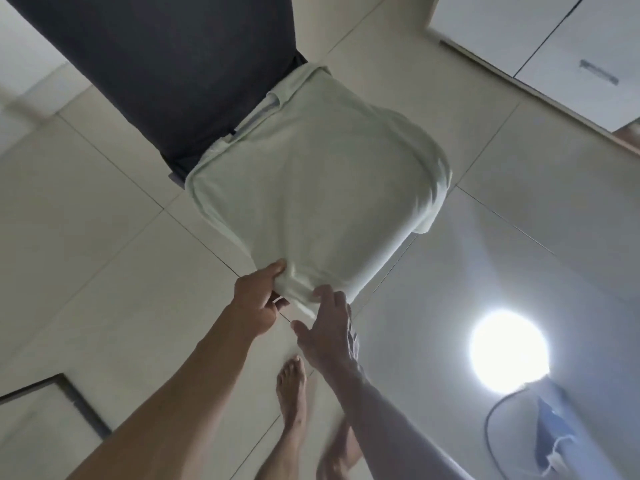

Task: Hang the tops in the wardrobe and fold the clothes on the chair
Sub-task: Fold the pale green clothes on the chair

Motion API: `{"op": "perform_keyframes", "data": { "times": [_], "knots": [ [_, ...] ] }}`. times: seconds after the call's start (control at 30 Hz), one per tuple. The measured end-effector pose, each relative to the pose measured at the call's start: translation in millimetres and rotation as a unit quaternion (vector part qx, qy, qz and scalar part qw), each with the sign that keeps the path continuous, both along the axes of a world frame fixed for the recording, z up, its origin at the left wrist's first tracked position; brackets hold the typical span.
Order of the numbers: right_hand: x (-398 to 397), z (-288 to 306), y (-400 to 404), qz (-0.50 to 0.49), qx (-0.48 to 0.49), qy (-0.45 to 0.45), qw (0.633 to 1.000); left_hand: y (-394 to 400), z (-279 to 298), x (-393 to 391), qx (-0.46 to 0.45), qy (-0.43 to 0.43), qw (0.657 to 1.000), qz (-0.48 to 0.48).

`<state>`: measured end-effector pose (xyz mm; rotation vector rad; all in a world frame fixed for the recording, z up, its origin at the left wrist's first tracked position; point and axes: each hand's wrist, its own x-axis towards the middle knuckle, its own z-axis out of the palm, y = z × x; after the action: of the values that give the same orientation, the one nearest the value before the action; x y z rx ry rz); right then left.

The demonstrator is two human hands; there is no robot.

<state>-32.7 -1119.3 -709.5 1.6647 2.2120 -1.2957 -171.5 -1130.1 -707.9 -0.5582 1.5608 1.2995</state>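
A pale mint-green top [311, 188] lies folded in a rough square over the chair seat, which it hides almost fully. The chair's dark grey back [156, 74] rises at the upper left. My left hand [258, 303] pinches the near corner of the folded top between thumb and fingers. My right hand [329, 327] rests with spread fingers against the near edge of the same top, just right of the left hand. Whether it grips the cloth is unclear.
Cream floor tiles [86, 237] spread all around. White wardrobe doors [554, 32] with a handle stand at the upper right. A lamp glare [509, 351] reflects on the floor at right, near a cable and blue cloth [554, 434]. My bare feet [294, 393] stand below.
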Motion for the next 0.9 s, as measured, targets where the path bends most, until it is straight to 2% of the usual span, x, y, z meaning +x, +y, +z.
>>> {"op": "perform_keyframes", "data": {
  "times": [0.23,0.37,0.53,0.6,0.7,0.9],
  "knots": [
    [-29,-6,3,-0.108,0.061,-0.032,0.992,8,11,5,0.061,-0.038,0.997,0.001],
    [-27,-7,9,-0.114,0.082,-0.022,0.990,14,8,-17,0.067,-0.028,0.996,0.056],
    [-4,-9,13,-0.118,0.111,-0.063,0.985,31,15,-48,0.032,0.056,0.987,0.147],
    [5,-10,18,-0.150,0.115,-0.082,0.979,34,20,-57,-0.007,0.099,0.983,0.156],
    [12,-8,23,-0.192,0.131,-0.087,0.969,34,32,-64,-0.016,0.141,0.978,0.152],
    [26,0,3,-0.131,0.086,-0.107,0.982,20,44,-79,-0.060,0.170,0.972,0.153]
  ]
}}
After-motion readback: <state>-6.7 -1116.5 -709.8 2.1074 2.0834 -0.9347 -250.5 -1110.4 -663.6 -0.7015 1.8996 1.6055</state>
